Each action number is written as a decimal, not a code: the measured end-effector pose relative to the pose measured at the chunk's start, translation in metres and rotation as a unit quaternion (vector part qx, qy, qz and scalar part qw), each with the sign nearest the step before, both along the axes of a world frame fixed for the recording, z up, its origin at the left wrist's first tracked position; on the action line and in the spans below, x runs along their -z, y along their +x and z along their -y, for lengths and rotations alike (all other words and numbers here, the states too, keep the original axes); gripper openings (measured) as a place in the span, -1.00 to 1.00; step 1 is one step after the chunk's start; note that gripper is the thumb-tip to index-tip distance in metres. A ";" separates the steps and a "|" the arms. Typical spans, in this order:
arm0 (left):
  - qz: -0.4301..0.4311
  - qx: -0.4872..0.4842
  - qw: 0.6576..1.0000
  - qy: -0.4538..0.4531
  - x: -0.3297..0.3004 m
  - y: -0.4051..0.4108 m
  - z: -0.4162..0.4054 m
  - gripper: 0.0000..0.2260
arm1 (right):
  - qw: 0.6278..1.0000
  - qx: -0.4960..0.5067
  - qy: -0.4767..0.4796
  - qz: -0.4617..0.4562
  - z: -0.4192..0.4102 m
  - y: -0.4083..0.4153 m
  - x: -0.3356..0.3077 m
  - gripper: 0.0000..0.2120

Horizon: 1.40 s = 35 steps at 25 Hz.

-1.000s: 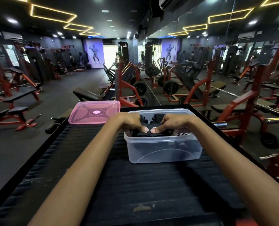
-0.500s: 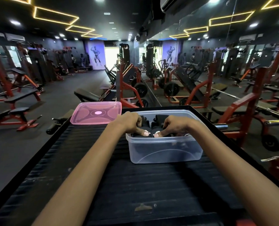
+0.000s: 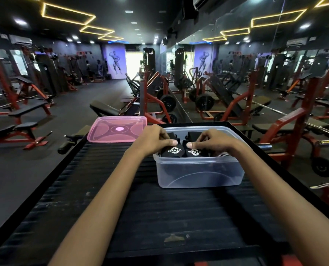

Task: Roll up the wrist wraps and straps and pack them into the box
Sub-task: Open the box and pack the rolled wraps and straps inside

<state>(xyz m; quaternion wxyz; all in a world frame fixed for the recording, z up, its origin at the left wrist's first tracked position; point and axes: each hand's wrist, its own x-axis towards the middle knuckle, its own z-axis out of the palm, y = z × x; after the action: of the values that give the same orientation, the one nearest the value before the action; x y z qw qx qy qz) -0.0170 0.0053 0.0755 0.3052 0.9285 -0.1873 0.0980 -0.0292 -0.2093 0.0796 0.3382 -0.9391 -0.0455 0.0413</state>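
Observation:
A clear plastic box stands on the black ribbed platform. Inside it lie two black rolled wraps with white NIVIA print, side by side: the left wrap and the right wrap. My left hand pinches the left wrap from above, thumb on its top. In the same way, my right hand pinches the right wrap. A striped black-and-white piece shows at the box's right wall. More black straps lie behind the hands, partly hidden.
The pink lid lies flat at the platform's far left corner, just left of the box. Red and black gym benches and machines stand on the dark floor beyond. A mirror wall runs along the right.
Both hands have lifted slightly and spread apart, so the two printed wraps now show between and below the thumbs. The box and lid stay put.

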 end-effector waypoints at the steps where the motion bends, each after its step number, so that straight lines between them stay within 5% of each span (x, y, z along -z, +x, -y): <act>1: 0.015 -0.006 1.000 -0.011 -0.003 0.000 -0.001 -0.76 | 1.000 0.003 0.008 0.013 -0.001 -0.001 -0.002 -0.49; 11: 0.062 -0.063 0.988 -0.123 0.004 0.004 -0.032 -0.92 | 0.980 -0.064 0.013 0.186 -0.061 0.008 -0.018 -0.79; 17: 0.057 -0.206 0.959 -0.185 0.006 0.030 -0.115 -0.89 | 0.985 -0.101 -0.018 0.140 -0.159 0.049 -0.030 -0.86; 23: 0.031 -0.313 0.933 -0.176 0.030 0.064 -0.195 -0.84 | 0.993 0.014 -0.038 0.115 -0.247 0.116 0.003 -0.69; 30: 0.026 -0.315 0.927 -0.200 0.071 0.138 -0.239 -0.80 | 0.982 0.150 0.024 0.114 -0.280 0.191 0.068 -0.70; 35: 0.054 -0.317 0.935 -0.150 0.092 0.186 -0.244 -0.81 | 0.963 0.222 0.013 0.150 -0.267 0.219 0.102 -0.50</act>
<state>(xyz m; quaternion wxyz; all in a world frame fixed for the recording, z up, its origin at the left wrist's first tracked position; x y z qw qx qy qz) 0.1688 0.2488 -0.0166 0.3831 0.8765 0.1175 0.2668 0.1893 0.0580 -0.0220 0.3399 -0.9167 0.1134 -0.1768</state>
